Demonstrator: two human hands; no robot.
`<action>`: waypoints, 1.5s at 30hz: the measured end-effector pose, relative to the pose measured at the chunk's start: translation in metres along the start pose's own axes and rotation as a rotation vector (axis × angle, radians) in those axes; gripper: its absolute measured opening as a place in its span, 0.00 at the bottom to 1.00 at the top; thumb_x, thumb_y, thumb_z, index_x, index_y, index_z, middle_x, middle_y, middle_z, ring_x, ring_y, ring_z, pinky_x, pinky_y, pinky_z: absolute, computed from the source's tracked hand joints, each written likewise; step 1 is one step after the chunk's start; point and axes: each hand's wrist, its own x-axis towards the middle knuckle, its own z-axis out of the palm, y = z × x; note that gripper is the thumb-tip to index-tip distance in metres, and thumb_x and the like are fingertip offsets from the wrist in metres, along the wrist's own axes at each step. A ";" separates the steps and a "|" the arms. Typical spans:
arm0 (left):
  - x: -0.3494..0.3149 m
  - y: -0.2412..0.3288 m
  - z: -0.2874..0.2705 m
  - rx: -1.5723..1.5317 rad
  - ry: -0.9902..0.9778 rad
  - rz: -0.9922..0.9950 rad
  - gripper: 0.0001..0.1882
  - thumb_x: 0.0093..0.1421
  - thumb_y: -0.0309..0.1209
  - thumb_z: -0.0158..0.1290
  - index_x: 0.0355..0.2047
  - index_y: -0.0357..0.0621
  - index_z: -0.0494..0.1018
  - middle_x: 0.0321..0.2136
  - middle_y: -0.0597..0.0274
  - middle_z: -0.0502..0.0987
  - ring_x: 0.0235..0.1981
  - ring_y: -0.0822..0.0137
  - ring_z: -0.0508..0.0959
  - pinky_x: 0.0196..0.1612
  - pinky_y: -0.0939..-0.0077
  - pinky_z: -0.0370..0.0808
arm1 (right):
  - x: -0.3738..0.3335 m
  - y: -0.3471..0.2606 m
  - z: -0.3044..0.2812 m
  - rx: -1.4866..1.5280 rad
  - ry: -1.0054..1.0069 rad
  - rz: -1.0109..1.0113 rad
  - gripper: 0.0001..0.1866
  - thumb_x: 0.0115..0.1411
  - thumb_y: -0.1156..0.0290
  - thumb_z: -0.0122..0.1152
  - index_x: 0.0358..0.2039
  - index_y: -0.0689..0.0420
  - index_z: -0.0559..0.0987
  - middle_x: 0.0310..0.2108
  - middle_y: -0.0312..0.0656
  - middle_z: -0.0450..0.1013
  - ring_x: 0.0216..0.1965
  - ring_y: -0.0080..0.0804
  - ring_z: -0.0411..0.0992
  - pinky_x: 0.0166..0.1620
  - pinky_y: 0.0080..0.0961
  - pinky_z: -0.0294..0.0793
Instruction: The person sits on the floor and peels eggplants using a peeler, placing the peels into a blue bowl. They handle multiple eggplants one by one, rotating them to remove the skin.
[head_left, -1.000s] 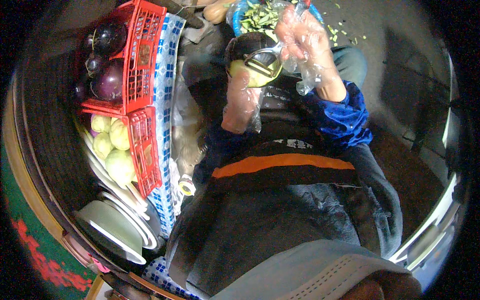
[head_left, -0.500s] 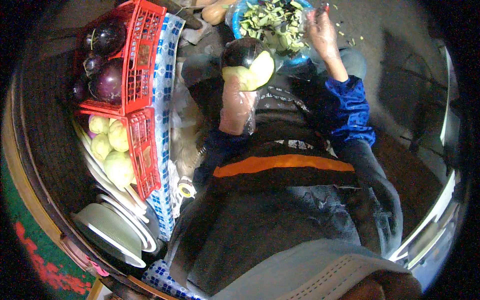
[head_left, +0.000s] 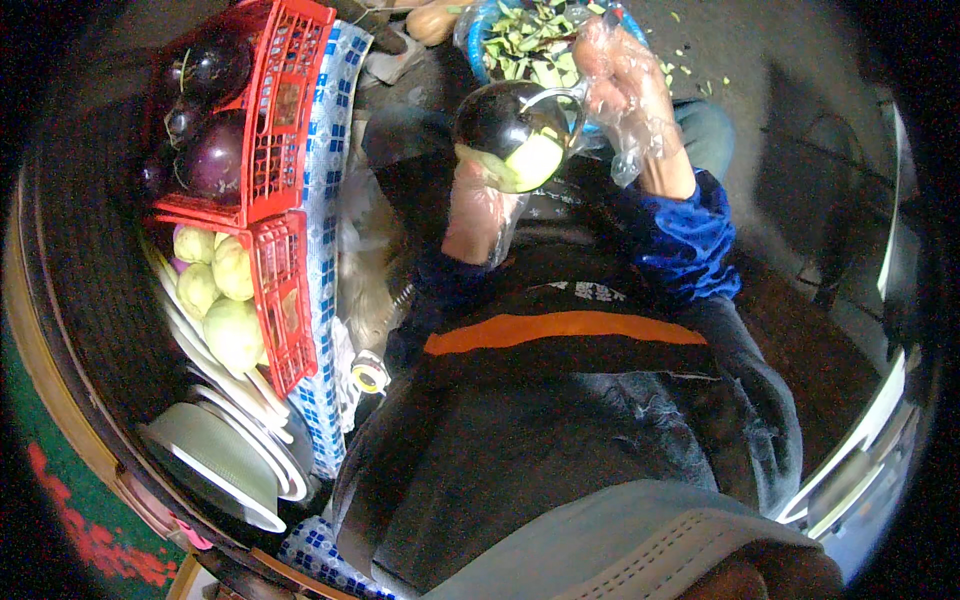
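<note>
In my left hand (head_left: 478, 215), under a clear plastic glove, rests a large dark purple eggplant (head_left: 492, 115). Its near side is peeled to pale green flesh. My right hand (head_left: 625, 85), also gloved in clear plastic, is closed around a peeler (head_left: 550, 94) whose pale curved frame reaches onto the eggplant's upper right side. The handle is mostly hidden in the fingers. Just beyond both hands stands a blue basin (head_left: 478, 62) heaped with pale green and dark peelings (head_left: 535, 45), partly covered by my right hand.
To the left, a red plastic crate (head_left: 288, 110) holds dark eggplants (head_left: 215, 160). Nearer lie several peeled pale ones (head_left: 232, 330) beside a smaller red basket (head_left: 290, 300). White-rimmed bowls (head_left: 215, 465) are stacked below. Loose scraps dot the floor right of the basin.
My right hand has come down and left from the basin's right edge, bringing the peeler against the eggplant. The eggplant has turned and shifted slightly right in my left hand.
</note>
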 end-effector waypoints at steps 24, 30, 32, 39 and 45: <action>0.003 0.003 0.002 -0.087 -0.164 -0.060 0.38 0.49 0.46 0.61 0.53 0.32 0.65 0.50 0.50 0.72 0.53 0.52 0.73 0.60 0.54 0.67 | -0.015 -0.009 0.041 -0.123 -0.101 -0.103 0.10 0.68 0.61 0.49 0.38 0.55 0.70 0.22 0.34 0.68 0.12 0.13 0.55 0.22 0.13 0.70; 0.007 -0.014 -0.001 -0.129 -0.097 -0.034 0.32 0.54 0.42 0.59 0.54 0.35 0.65 0.49 0.52 0.73 0.52 0.54 0.73 0.60 0.54 0.66 | -0.018 0.001 0.016 -0.140 -0.081 -0.118 0.12 0.67 0.59 0.52 0.38 0.55 0.71 0.23 0.33 0.68 0.12 0.12 0.55 0.22 0.14 0.71; 0.006 -0.018 -0.006 -0.217 -0.124 -0.040 0.28 0.53 0.38 0.57 0.52 0.36 0.67 0.47 0.54 0.75 0.49 0.57 0.75 0.59 0.57 0.67 | -0.012 0.002 -0.001 -0.157 -0.086 -0.159 0.12 0.67 0.59 0.52 0.39 0.55 0.71 0.23 0.33 0.67 0.13 0.12 0.56 0.23 0.15 0.71; 0.004 0.004 -0.019 -0.085 -0.193 0.028 0.39 0.48 0.51 0.63 0.54 0.40 0.67 0.56 0.47 0.69 0.57 0.48 0.70 0.56 0.47 0.71 | 0.034 0.002 -0.050 -1.279 0.383 -0.462 0.09 0.68 0.63 0.52 0.39 0.56 0.71 0.27 0.36 0.74 0.28 0.24 0.74 0.29 0.20 0.72; 0.001 0.006 0.004 -0.090 -0.058 0.015 0.28 0.52 0.47 0.60 0.49 0.44 0.69 0.53 0.50 0.70 0.54 0.48 0.71 0.57 0.43 0.69 | -0.022 0.003 0.011 -0.167 -0.073 -0.271 0.09 0.68 0.67 0.50 0.45 0.55 0.66 0.27 0.37 0.69 0.24 0.23 0.70 0.27 0.17 0.74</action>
